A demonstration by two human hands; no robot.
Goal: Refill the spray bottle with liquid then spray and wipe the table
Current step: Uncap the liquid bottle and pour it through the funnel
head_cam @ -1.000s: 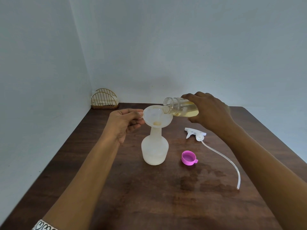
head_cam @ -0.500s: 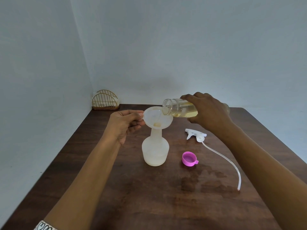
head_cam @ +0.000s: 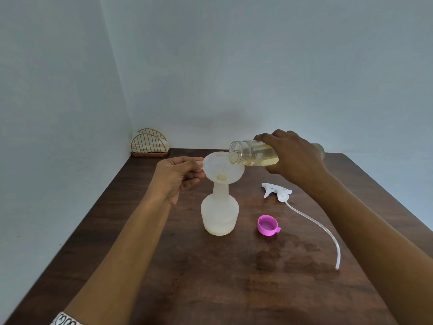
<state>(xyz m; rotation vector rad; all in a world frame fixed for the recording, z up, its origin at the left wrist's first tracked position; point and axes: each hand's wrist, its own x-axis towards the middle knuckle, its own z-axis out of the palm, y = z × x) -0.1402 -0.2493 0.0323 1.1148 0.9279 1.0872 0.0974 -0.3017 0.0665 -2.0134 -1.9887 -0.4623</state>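
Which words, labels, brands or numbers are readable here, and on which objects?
None can be read.
Clear bottle: no label visible.
Spray bottle, funnel, pink cap, spray head: plain.
Wristband: black marks, not legible as text.

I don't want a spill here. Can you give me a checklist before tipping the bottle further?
1. White plastic funnel seated in translucent spray bottle neck: ok.
2. Left hand grip on funnel tab: ok.
3. Clear refill bottle of yellow liquid mouth over funnel: ok.
4. Right hand grip on refill bottle: ok.
5. Room left in spray bottle: ok, only the base is filled.
6. Dark wooden table dry: not ok, damp patches near the tube.
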